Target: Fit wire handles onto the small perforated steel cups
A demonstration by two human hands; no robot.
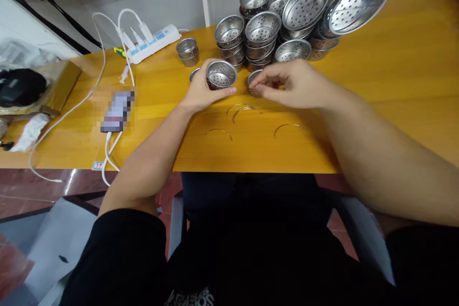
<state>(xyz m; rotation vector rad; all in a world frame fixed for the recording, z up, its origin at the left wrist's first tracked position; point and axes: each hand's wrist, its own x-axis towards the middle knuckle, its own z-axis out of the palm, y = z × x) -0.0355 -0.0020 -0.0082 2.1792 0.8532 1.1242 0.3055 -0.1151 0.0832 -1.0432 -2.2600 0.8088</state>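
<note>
My left hand (201, 87) is wrapped around a round perforated metal strainer cup (221, 75), its open mouth tilted up toward me. Part of another small metal cup (194, 73) shows just behind that hand. My right hand (292, 85) has thumb and forefinger pinched at the rim of a small perforated cup (253, 76), partly covered by the fingers. On the table below lie several thin curved wires (247, 109), with one wire (219, 130) apart to the left and another (289, 125) to the right.
Stacks of perforated metal cups (263, 31) stand behind my hands, with wider tilted strainer bowls (358, 7) at the right. A small cup stack (187, 51) stands near a white power strip (156, 43). A phone (117, 111) with white cables lies left on the wooden table (394, 86).
</note>
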